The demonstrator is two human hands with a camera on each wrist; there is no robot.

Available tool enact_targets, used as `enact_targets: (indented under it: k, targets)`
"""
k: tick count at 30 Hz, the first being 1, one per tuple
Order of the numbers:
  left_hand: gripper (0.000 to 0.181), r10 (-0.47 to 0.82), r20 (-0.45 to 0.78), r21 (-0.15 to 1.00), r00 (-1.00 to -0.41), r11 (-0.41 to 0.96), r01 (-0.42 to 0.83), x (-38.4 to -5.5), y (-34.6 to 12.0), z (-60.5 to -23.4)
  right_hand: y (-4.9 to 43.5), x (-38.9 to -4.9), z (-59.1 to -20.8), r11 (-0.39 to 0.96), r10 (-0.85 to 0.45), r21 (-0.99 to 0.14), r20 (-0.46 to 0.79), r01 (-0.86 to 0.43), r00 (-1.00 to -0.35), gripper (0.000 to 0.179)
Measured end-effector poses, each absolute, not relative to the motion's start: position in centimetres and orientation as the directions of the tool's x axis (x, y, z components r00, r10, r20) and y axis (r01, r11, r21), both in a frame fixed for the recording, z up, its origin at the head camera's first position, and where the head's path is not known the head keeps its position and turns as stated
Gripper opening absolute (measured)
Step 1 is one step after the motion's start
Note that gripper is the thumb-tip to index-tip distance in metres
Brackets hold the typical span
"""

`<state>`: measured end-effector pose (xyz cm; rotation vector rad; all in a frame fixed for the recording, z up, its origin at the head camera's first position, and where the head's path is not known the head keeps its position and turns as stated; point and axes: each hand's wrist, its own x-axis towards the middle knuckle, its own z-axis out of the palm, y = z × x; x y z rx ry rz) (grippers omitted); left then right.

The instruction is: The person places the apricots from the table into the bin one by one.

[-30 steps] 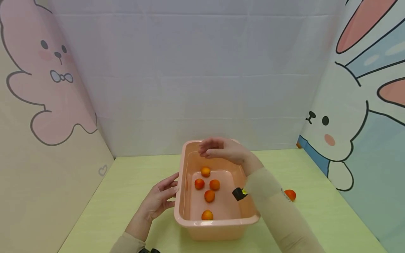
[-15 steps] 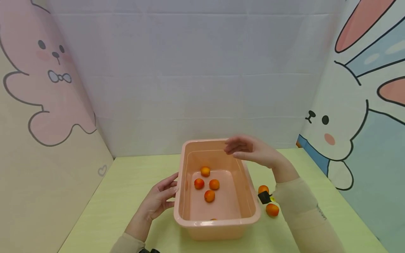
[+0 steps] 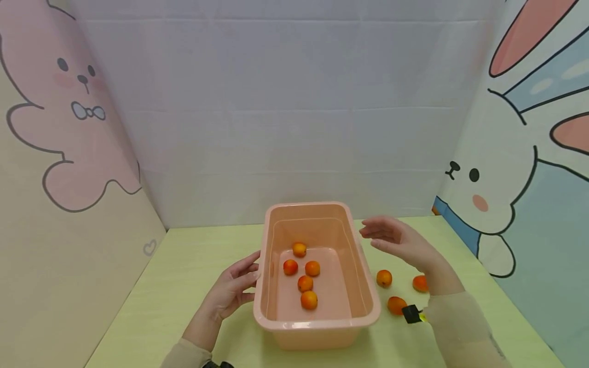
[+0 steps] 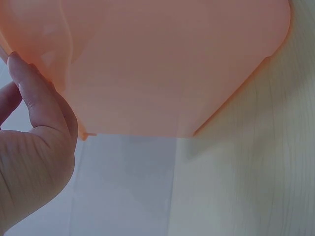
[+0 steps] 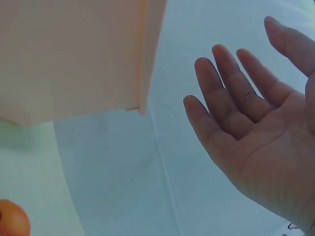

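Note:
A pink plastic basin (image 3: pixel 317 324) stands on the pale green table, with several small orange fruits (image 3: pixel 309 300) on its floor. At its left side my left hand (image 3: pixel 234 286) touches the outer wall and rim with extended fingers; the left wrist view shows this hand (image 4: pixel 39 132) against the basin's edge. My right hand (image 3: pixel 405 243) hovers beyond the right rim, apart from the basin, holding nothing. Its palm and spread, slightly bent fingers are plain in the right wrist view, where the hand (image 5: pixel 261 132) is beside the basin wall (image 5: pixel 74 59).
Right of the basin, three more orange fruits lie on the table: one near the wall (image 3: pixel 384 278), one closer to me (image 3: pixel 396 305), and one (image 3: pixel 421 283) partly behind my right forearm. A white backdrop (image 3: pixel 294 128) and printed side panels (image 3: pixel 543 245) surround the table (image 3: pixel 184 286).
My right hand has moved right, from above the basin to outside its right rim. The nearest fruit inside rolled against the front wall, then back inward. My left hand stays put.

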<state>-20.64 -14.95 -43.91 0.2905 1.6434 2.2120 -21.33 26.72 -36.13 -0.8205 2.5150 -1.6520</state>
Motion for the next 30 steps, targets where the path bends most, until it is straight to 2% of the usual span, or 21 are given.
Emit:
enact_targets:
  k: [9, 17, 26, 30]
  targets:
    - [0.061, 0.413, -0.052, 0.953, -0.909, -0.252, -0.170, -20.6, -14.8, -43.9, 30.0, -19.3, -41.1, 0.253, -0.353, -0.890, 0.280, -0.379, -0.893, 0.037]
    - [0.061, 0.411, -0.048, 0.955, -0.910, -0.248, -0.162, -20.6, -14.8, -43.9, 32.7, -18.0, -44.3, 0.297, -0.214, -0.908, 0.239, -0.296, -0.947, 0.039]
    - [0.061, 0.409, -0.054, 0.955, -0.911, -0.247, -0.168, -20.6, -14.8, -43.9, 35.0, -17.4, -46.2, 0.377, -0.052, -0.896, 0.234, -0.236, -0.971, 0.044]
    - [0.061, 0.410, -0.054, 0.953, -0.911, -0.250, -0.169, -20.6, -14.9, -43.9, 35.9, -17.4, -47.2, 0.417, -0.019, -0.875, 0.260, -0.244, -0.965, 0.044]
